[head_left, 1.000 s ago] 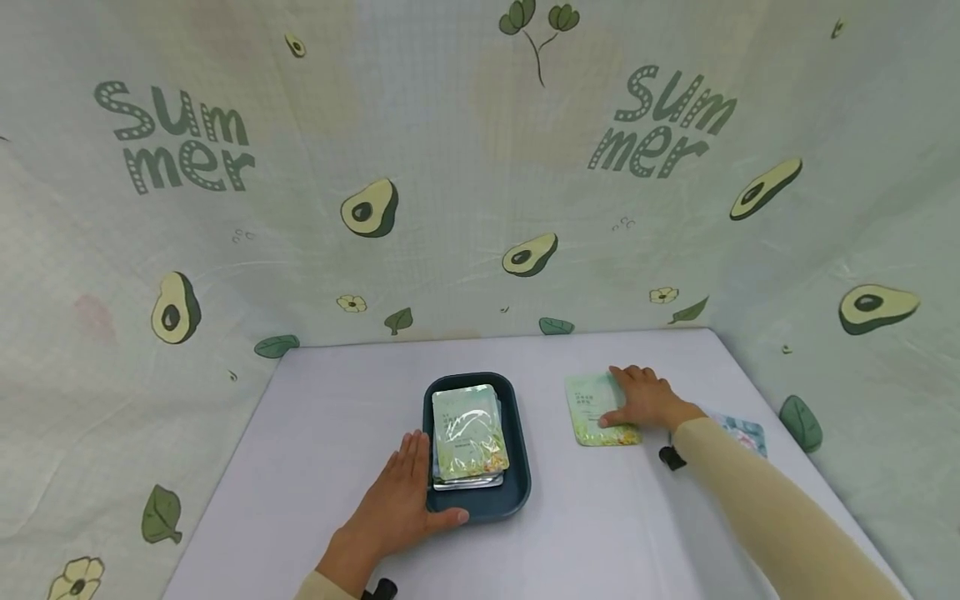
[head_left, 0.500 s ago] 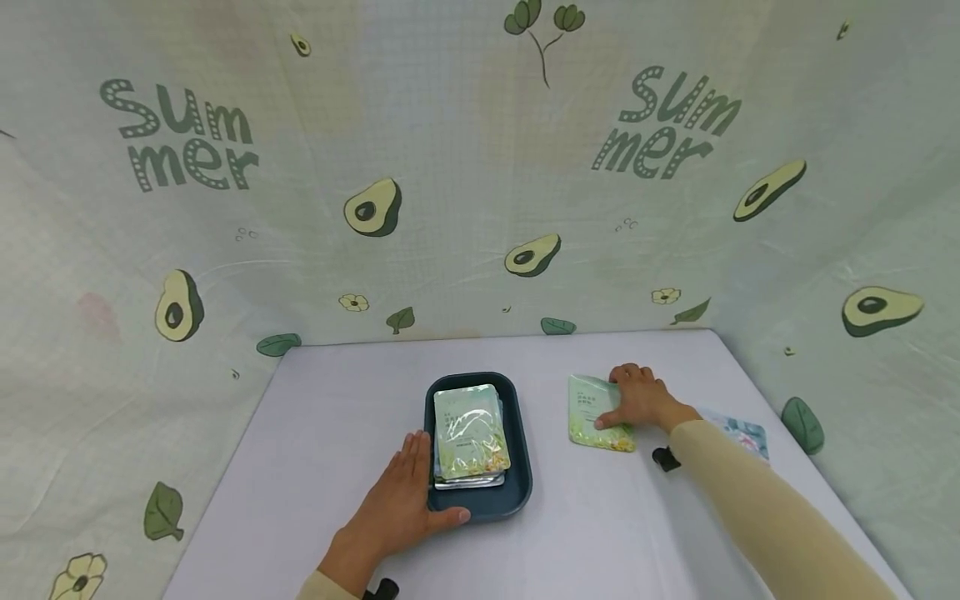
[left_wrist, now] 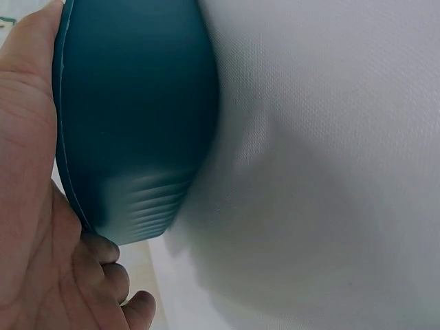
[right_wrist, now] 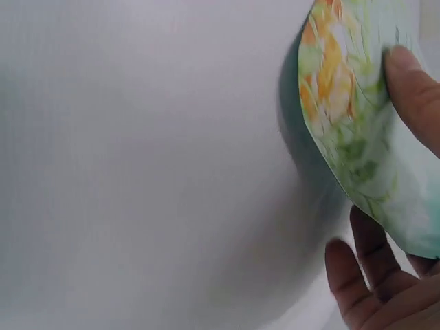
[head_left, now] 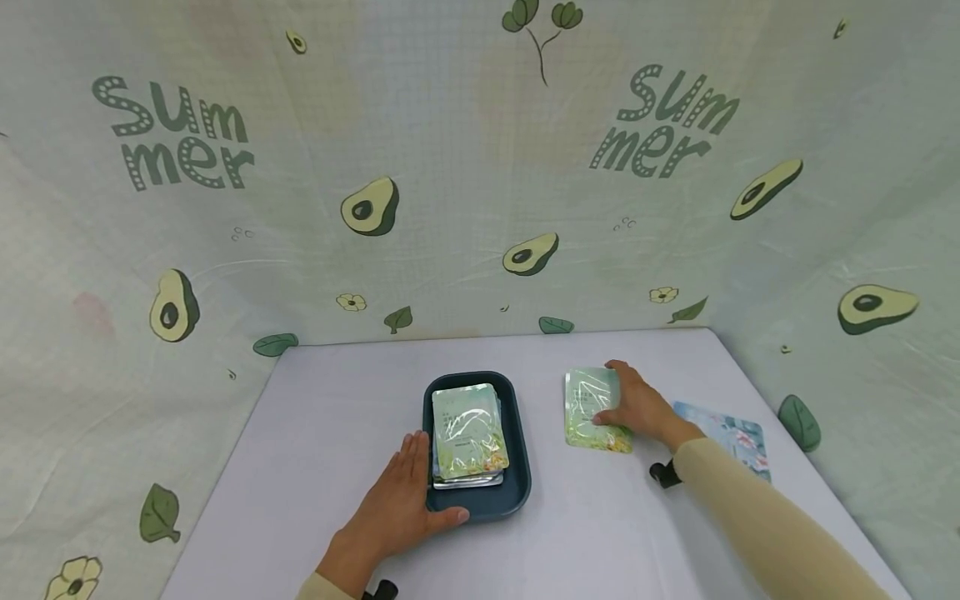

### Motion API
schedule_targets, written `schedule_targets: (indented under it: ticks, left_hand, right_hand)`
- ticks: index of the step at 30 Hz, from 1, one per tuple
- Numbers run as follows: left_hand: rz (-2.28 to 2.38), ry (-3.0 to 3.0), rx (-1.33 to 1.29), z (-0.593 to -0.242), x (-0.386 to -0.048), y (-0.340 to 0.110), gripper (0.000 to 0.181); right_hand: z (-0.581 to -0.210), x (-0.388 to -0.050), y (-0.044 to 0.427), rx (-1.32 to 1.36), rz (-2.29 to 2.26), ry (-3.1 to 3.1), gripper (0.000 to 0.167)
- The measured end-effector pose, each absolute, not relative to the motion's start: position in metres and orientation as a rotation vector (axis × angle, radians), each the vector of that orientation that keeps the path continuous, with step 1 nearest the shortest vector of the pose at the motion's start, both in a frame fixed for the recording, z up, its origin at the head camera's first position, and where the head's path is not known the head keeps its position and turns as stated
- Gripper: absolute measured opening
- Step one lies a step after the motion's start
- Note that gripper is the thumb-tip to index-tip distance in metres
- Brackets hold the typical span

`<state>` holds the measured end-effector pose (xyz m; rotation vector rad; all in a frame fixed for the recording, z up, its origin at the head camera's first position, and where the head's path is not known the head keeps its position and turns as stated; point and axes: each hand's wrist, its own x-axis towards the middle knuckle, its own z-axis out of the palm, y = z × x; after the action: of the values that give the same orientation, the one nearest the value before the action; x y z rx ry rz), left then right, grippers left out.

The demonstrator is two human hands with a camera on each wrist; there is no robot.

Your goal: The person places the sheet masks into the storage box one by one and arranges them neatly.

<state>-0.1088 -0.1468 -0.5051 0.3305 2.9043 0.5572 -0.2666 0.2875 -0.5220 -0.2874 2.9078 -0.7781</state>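
My right hand (head_left: 647, 410) holds a pale green sheet mask packet (head_left: 588, 408) at its right side. In the right wrist view, the thumb (right_wrist: 414, 96) lies on the flowered face of the packet (right_wrist: 344, 117). Fingers (right_wrist: 371, 268) curl at its other edge, and the packet bows off the white surface. My left hand (head_left: 396, 500) rests against a dark blue tray (head_left: 486, 503), fingers straight along its left side and thumb at the near rim. A similar green packet (head_left: 469, 435) tops a small stack inside the tray.
A blue packet with a pinkish pattern (head_left: 733, 438) lies on the white table (head_left: 337, 408), partly behind the right forearm. A cloth printed with avocados (head_left: 450, 150) hangs behind and beside the table.
My right hand has shifted slightly left and away from me, and the green packet has shifted with it. More of the blue packet shows. My left hand and the tray stay put.
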Motion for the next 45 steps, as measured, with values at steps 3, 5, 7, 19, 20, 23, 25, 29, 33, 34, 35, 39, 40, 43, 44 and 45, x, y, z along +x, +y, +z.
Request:
schedule_targets:
  ticks: [3, 5, 7, 19, 20, 23, 25, 29, 33, 34, 35, 39, 40, 43, 44, 45]
  left_hand:
    - [0.556, 2.898, 0.326, -0.505, -0.108, -0.148, 0.133]
    - [0.563, 2.896, 0.326, -0.505, -0.108, -0.148, 0.133]
    - [0.568, 2.893, 0.323, -0.505, -0.107, -0.149, 0.132]
    - [0.572, 2.900, 0.317, -0.506, -0.107, -0.149, 0.132]
    - [0.573, 2.902, 0.320, -0.506, -0.107, -0.149, 0.132]
    - [0.575, 2.902, 0.326, -0.505, -0.107, -0.149, 0.132]
    - [0.589, 2.903, 0.333, -0.505, -0.107, -0.149, 0.132]
    - [0.587, 2.904, 0.344, -0.504, -0.108, -0.149, 0.131]
    - [0.585, 2.905, 0.352, -0.505, -0.109, -0.149, 0.131]
    - [0.587, 2.904, 0.355, -0.505, -0.109, -0.149, 0.131]
    - [0.586, 2.904, 0.357, -0.505, -0.109, -0.149, 0.132]
    - [0.571, 2.910, 0.365, -0.507, -0.110, -0.149, 0.132]
    - [0.568, 2.912, 0.366, -0.507, -0.110, -0.149, 0.132]
    - [0.561, 2.913, 0.367, -0.507, -0.111, -0.149, 0.132]
    - [0.560, 2.913, 0.368, -0.507, -0.111, -0.149, 0.132]
    - [0.561, 2.913, 0.370, -0.507, -0.111, -0.149, 0.132]
  right_hand:
    - [-0.519, -0.261, 0.285, -0.316, -0.834, 2.939, 0.110]
    - [-0.515, -0.258, 0.283, -0.345, -0.846, 2.963, 0.105]
    - [-0.512, -0.257, 0.280, -0.362, -0.860, 2.978, 0.099]
    - [-0.505, -0.254, 0.270, -0.151, -1.080, 2.883, 0.061]
    - [-0.506, -0.254, 0.270, -0.124, -1.104, 2.867, 0.059]
    - [-0.509, -0.254, 0.273, -0.071, -1.206, 2.800, 0.057]
    - [-0.510, -0.254, 0.274, -0.044, -1.295, 2.742, 0.057]
    - [-0.509, -0.253, 0.273, -0.022, -1.450, 2.626, 0.059]
    - [-0.506, -0.252, 0.270, 0.002, -1.512, 2.587, 0.060]
    - [-0.505, -0.252, 0.269, 0.009, -1.521, 2.584, 0.059]
    - [-0.504, -0.252, 0.268, 0.008, -1.530, 2.580, 0.060]
    - [-0.500, -0.251, 0.264, -0.003, -1.572, 2.553, 0.060]
    - [-0.498, -0.251, 0.263, -0.010, -1.581, 2.547, 0.060]
    - [-0.492, -0.252, 0.258, -0.027, -1.611, 2.523, 0.060]
    - [-0.490, -0.252, 0.257, -0.036, -1.625, 2.511, 0.061]
    - [-0.487, -0.253, 0.255, -0.040, -1.631, 2.505, 0.061]
